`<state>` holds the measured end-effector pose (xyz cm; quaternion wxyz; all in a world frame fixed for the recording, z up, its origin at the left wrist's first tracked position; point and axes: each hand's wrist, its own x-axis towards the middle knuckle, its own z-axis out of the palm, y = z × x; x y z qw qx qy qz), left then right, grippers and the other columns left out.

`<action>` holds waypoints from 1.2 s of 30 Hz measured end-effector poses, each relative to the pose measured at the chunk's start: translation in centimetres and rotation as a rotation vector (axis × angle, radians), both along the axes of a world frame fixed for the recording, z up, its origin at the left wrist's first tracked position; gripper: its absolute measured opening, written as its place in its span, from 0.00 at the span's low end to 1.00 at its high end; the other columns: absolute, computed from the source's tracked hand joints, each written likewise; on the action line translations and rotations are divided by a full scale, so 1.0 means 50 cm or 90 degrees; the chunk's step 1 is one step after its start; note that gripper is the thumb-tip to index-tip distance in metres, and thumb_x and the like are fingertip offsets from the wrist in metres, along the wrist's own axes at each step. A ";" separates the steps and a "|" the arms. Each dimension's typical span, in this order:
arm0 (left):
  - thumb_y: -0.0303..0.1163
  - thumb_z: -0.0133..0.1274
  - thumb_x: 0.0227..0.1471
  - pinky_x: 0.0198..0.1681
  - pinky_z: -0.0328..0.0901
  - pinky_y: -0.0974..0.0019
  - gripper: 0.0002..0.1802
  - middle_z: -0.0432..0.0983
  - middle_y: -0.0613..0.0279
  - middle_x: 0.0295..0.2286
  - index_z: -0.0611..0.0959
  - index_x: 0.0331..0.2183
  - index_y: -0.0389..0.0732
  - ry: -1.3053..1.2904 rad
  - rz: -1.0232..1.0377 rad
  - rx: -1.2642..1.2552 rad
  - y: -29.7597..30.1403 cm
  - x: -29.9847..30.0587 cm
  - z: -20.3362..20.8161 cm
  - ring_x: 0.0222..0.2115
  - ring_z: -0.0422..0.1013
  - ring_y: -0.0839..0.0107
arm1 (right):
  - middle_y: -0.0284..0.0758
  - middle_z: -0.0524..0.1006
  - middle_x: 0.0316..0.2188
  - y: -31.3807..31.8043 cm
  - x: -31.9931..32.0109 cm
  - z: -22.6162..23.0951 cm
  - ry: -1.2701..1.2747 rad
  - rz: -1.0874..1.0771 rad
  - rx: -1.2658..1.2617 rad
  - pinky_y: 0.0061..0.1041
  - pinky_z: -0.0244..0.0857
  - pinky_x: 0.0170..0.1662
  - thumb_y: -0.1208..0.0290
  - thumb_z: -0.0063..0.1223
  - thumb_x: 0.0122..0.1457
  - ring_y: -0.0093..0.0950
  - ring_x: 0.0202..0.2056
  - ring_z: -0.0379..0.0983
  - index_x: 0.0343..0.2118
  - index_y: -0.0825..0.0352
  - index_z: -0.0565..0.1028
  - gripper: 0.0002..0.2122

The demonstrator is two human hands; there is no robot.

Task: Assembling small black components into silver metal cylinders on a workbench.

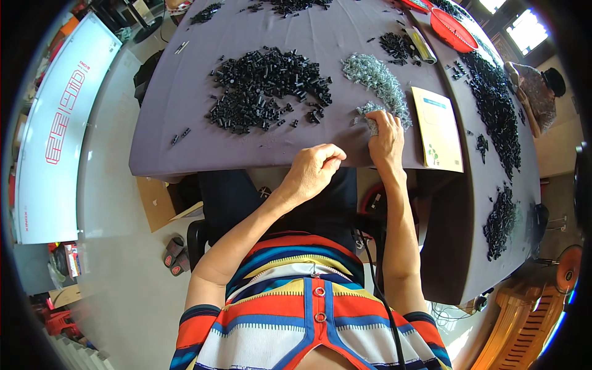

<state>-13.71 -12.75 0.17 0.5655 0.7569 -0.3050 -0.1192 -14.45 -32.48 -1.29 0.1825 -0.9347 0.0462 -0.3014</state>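
Observation:
My left hand is just over the table's front edge, thumb and fingers pinched together; whatever they hold, if anything, is too small to make out. My right hand reaches down at the near end of a heap of small clear plastic pieces, its fingers bent and closed on some of them. Left of that heap lies a broad pile of small black cylindrical plastic parts. A few black parts rest apart at the left front of the table.
A yellow booklet lies right of my right hand. The table wears a grey-purple cloth. Beyond are a smaller black heap and a red basket. A second table at the right bears long black heaps.

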 end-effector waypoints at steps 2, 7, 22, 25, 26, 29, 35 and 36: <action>0.25 0.49 0.53 0.30 0.64 0.73 0.07 0.76 0.64 0.24 0.79 0.35 0.34 0.001 0.005 0.009 -0.005 0.002 0.000 0.24 0.68 0.81 | 0.40 0.74 0.30 0.004 -0.001 0.004 -0.008 0.014 0.044 0.37 0.60 0.40 0.86 0.41 0.42 0.43 0.36 0.67 0.33 0.64 0.73 0.15; 0.27 0.49 0.53 0.25 0.63 0.75 0.09 0.76 0.66 0.23 0.79 0.37 0.34 0.085 0.054 -0.079 -0.072 0.060 -0.010 0.21 0.67 0.82 | 0.37 0.78 0.29 0.008 -0.005 0.015 0.022 0.040 0.264 0.24 0.66 0.40 0.88 0.45 0.46 0.29 0.33 0.74 0.35 0.67 0.75 0.14; 0.32 0.52 0.54 0.12 0.57 0.79 0.09 0.74 0.65 0.18 0.76 0.30 0.36 0.328 0.092 -0.169 -0.104 0.071 -0.013 0.13 0.64 0.83 | 0.30 0.76 0.27 0.019 -0.005 0.031 0.076 0.142 0.566 0.16 0.64 0.37 0.90 0.46 0.47 0.17 0.30 0.71 0.34 0.69 0.74 0.12; 0.33 0.52 0.54 0.12 0.57 0.79 0.09 0.74 0.64 0.18 0.76 0.29 0.36 0.322 0.103 -0.180 -0.100 0.070 -0.020 0.12 0.64 0.83 | 0.35 0.76 0.27 0.026 -0.008 0.042 0.060 0.010 0.302 0.28 0.66 0.37 0.84 0.53 0.46 0.32 0.30 0.72 0.33 0.66 0.75 0.10; 0.33 0.52 0.55 0.11 0.57 0.79 0.09 0.73 0.64 0.18 0.76 0.29 0.36 0.311 0.111 -0.189 -0.100 0.069 -0.022 0.12 0.64 0.83 | 0.35 0.76 0.27 0.019 -0.008 0.036 0.059 0.010 0.301 0.28 0.66 0.37 0.84 0.53 0.46 0.32 0.30 0.72 0.33 0.66 0.75 0.10; 0.33 0.52 0.55 0.11 0.56 0.79 0.09 0.73 0.64 0.18 0.76 0.29 0.36 0.305 0.109 -0.209 -0.089 0.056 -0.021 0.12 0.63 0.84 | 0.37 0.75 0.29 0.000 -0.007 0.010 0.040 -0.008 0.130 0.34 0.64 0.40 0.81 0.55 0.44 0.39 0.33 0.69 0.31 0.64 0.75 0.09; 0.33 0.52 0.55 0.10 0.52 0.80 0.09 0.72 0.64 0.17 0.77 0.28 0.37 0.379 0.159 -0.247 -0.050 0.040 -0.011 0.10 0.59 0.85 | 0.38 0.74 0.30 0.060 -0.018 0.067 0.063 0.194 0.202 0.32 0.64 0.38 0.82 0.54 0.44 0.38 0.34 0.70 0.34 0.66 0.76 0.12; 0.34 0.52 0.55 0.10 0.51 0.80 0.10 0.71 0.64 0.17 0.77 0.28 0.37 0.395 0.177 -0.265 -0.043 0.039 -0.011 0.10 0.59 0.85 | 0.38 0.74 0.30 0.072 -0.023 0.075 0.064 0.203 0.203 0.32 0.64 0.38 0.82 0.54 0.44 0.38 0.34 0.70 0.34 0.66 0.76 0.12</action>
